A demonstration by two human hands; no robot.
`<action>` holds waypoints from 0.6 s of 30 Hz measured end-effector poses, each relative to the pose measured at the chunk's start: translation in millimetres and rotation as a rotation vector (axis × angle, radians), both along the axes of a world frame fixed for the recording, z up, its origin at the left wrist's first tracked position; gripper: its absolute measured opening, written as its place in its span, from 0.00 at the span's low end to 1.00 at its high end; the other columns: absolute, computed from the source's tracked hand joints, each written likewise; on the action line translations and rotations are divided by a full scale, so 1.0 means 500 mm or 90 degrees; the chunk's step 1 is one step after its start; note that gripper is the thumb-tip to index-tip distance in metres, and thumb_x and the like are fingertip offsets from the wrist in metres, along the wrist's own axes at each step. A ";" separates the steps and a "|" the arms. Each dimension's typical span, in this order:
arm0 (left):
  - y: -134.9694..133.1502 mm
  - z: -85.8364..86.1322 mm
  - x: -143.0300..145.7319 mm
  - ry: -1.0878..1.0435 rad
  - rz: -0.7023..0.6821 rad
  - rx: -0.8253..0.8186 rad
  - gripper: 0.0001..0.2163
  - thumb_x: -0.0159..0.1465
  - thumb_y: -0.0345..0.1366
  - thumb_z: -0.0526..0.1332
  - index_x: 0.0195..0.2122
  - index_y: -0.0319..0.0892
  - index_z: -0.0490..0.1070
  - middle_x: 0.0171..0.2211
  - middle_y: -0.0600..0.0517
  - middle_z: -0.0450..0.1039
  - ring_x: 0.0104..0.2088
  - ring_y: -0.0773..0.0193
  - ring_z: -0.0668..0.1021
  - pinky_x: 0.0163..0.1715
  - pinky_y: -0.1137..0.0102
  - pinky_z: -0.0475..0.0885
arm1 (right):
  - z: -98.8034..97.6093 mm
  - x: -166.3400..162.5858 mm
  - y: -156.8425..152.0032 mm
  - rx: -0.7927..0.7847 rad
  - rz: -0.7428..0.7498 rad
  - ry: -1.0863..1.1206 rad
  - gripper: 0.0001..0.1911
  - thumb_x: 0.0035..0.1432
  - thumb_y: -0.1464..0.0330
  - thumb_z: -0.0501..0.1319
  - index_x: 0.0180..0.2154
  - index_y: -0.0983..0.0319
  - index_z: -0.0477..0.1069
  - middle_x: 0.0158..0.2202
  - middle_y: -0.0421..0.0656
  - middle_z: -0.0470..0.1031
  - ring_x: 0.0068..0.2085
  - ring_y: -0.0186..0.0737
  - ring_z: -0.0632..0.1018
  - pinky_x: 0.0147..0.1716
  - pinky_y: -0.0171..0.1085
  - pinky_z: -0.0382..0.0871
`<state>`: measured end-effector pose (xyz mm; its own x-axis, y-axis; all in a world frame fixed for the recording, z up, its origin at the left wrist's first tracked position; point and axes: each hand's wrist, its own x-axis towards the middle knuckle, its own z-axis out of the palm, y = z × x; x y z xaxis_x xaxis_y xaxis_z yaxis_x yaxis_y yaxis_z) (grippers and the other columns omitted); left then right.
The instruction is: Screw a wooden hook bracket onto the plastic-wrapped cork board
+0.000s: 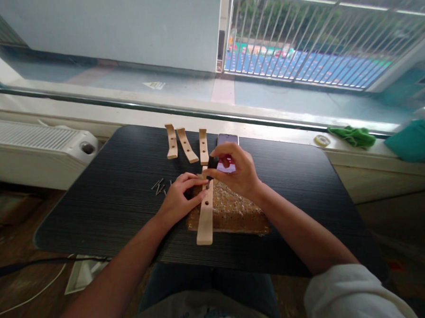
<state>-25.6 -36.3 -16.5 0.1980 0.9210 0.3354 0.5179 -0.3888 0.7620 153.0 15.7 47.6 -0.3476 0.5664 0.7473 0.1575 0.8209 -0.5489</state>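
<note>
A curved wooden piece with drilled holes (pixel 205 222) lies lengthwise over a brown tape-wrapped block (pixel 240 212), its near end jutting past the block's front edge. My left hand (pixel 179 196) grips this piece from the left, thumb and fingers close to the holes. In my right hand (pixel 240 169) is a short black-handled tool (pixel 212 163), pinched between thumb and fingers above the upper hole; its exact kind is unclear and its tip is partly hidden. Several metal screws (pixel 159 185) lie loose left of my left hand.
Three similar wooden pieces, one of them upright in line (pixel 203 145), lie at the back of the dark table (pixel 111 202). A lit phone (pixel 227 139) is partly behind my right hand. A tape roll (pixel 321 140) and green cloth (pixel 352 136) sit on the windowsill; a radiator (pixel 37 144) stands left.
</note>
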 end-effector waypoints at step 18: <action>0.000 0.009 0.001 0.002 0.003 -0.033 0.10 0.59 0.39 0.62 0.39 0.42 0.77 0.39 0.49 0.72 0.41 0.59 0.75 0.44 0.63 0.72 | 0.016 0.025 0.018 -0.030 0.168 -0.064 0.08 0.59 0.73 0.59 0.42 0.62 0.67 0.35 0.41 0.72 0.33 0.29 0.72 0.27 0.31 0.67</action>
